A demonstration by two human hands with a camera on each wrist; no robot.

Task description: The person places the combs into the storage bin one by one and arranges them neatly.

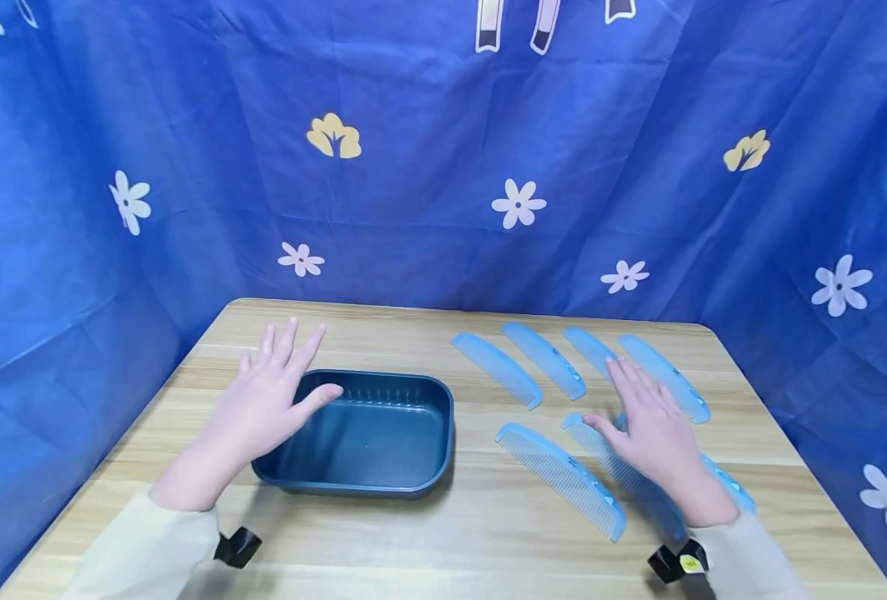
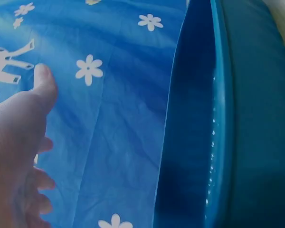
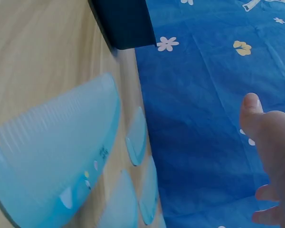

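Note:
A dark teal plastic basin (image 1: 361, 446) with nothing in it stands on the left half of the table. My left hand (image 1: 267, 396) hovers over its left side, fingers spread and holding nothing. On the right, several translucent blue combs lie in two rough rows, among them a front comb (image 1: 563, 479) and a back comb (image 1: 498, 368). Above them is my right hand (image 1: 653, 425), fingers extended and empty, partly hiding some combs. The right wrist view has a comb (image 3: 66, 152) close up, with the right hand (image 3: 278, 152) apart from it.
The wood-grain table (image 1: 383, 550) has rounded far corners. Blue cloth (image 1: 428, 167) with white flowers hangs behind it and along both sides. Black wrist straps show at the left cuff (image 1: 238, 547) and the right cuff.

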